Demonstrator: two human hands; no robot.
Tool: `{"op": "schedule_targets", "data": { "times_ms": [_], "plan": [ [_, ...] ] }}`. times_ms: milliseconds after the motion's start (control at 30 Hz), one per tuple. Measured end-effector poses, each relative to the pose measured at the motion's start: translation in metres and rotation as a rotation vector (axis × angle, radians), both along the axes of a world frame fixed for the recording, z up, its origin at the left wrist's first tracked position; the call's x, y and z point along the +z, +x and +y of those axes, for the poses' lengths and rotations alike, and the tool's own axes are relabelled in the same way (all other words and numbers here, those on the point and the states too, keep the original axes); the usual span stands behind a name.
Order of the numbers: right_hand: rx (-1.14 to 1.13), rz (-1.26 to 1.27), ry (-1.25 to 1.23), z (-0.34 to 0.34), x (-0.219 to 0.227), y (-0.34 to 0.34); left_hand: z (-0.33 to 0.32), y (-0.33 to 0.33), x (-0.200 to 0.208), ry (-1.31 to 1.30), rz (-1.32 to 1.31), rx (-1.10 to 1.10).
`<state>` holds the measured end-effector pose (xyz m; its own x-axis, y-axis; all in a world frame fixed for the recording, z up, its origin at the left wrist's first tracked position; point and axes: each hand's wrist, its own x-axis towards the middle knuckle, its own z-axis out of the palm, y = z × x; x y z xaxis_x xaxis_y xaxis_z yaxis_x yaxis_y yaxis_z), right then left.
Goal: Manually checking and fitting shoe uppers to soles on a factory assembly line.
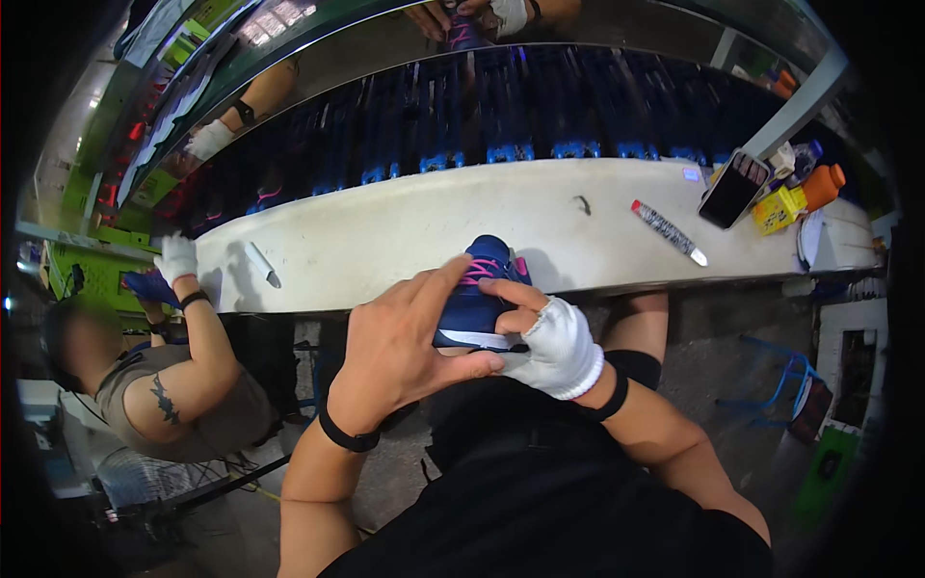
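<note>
Counts at the bench
One shoe [479,306] is sitting in hand; two markers [668,232] [262,264], one phone [734,188] are lying nearby.

The navy shoe [474,303] with pink laces and a white sole sits between my hands, toe pointing away, at the surface's near edge.

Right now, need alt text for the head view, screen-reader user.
Seen from above, a person's bare left hand and white-gloved right hand hold a navy shoe with pink laces at the edge of a long white workbench. A marker and phone lie on the bench; a co-worker works at left.
</note>
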<state>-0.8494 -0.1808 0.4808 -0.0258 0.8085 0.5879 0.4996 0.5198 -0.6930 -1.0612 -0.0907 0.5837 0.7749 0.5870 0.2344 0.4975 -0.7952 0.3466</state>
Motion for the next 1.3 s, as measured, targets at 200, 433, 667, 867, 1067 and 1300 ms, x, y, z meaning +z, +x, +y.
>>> {"op": "schedule_targets", "data": {
  "times_ms": [200,433,667,867,1067,1300],
  "plan": [
    [-0.133,-0.248,-0.319,-0.013,-0.036,0.031,0.012,-0.029,-0.012,-0.191,-0.062,0.101],
    [-0.140,-0.218,-0.230,-0.011,-0.046,0.027,-0.001,-0.036,-0.020,-0.266,-0.082,0.197],
    [-0.166,-0.241,-0.212,-0.002,-0.043,0.025,-0.010,-0.042,-0.039,-0.236,-0.229,0.285],
    [-0.148,-0.364,-0.193,-0.004,-0.042,0.021,-0.014,-0.061,-0.045,-0.405,-0.201,0.378],
    [-0.169,-0.408,-0.110,0.006,-0.039,0.007,-0.018,-0.062,-0.046,-0.425,0.156,0.377],
    [-0.078,-0.473,-0.214,0.001,-0.032,-0.007,-0.024,-0.075,-0.089,-0.327,0.186,0.403]
  ]
}}
